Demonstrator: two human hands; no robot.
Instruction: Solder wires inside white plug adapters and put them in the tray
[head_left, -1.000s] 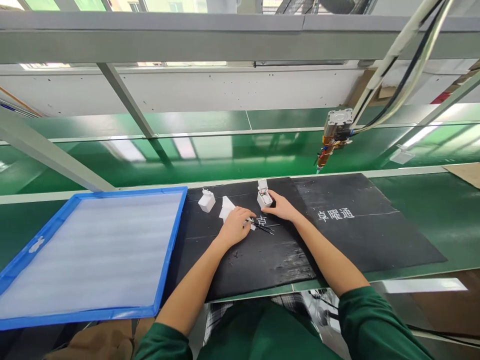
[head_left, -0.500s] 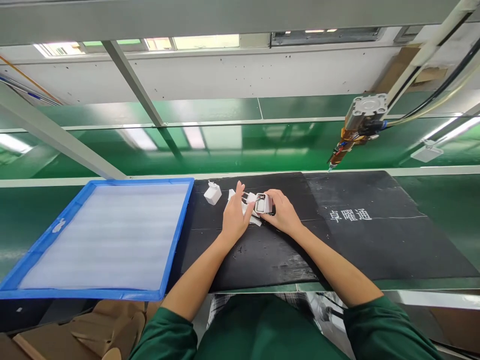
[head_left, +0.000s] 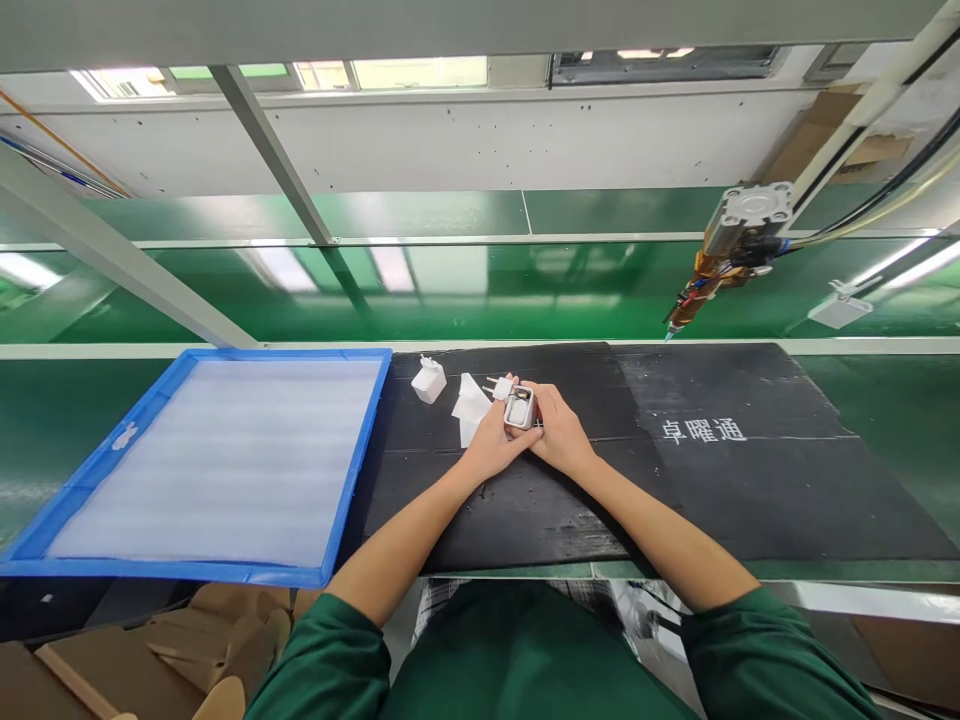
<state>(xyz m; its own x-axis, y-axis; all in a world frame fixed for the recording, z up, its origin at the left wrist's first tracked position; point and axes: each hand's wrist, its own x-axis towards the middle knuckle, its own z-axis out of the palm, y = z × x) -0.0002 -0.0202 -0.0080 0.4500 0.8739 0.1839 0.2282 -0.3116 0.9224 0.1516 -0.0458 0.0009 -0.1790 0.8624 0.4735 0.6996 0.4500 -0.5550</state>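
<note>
Between both hands is a white charger (head_left: pixel 520 408), its open end turned up so that inner parts show. A white two-pin plug piece (head_left: pixel 500 388) juts out on its left with the pins pointing left; whether it is joined to the charger I cannot tell. My left hand (head_left: pixel 491 442) is closed round the charger's near left side, thumb across the front. On its right side my right hand (head_left: pixel 557 428) grips it, fingertips partly hidden. Just left of the hands lies a crumpled white paper or cloth (head_left: pixel 470 405). Farther left stands another white plug adapter (head_left: pixel 429 380).
A blue-rimmed tray (head_left: pixel 330 500) lined with a white sheet lies on the left. Black matting (head_left: pixel 720 500) with white characters covers the bench. A pneumatic screwdriver-like tool (head_left: pixel 701 285) hangs at the back right. Cardboard (head_left: pixel 150 650) is below the tray.
My left hand has moved from the white paper or cloth to the charger and closed round it. The paper or cloth now lies free on the mat. My right hand still holds the charger.
</note>
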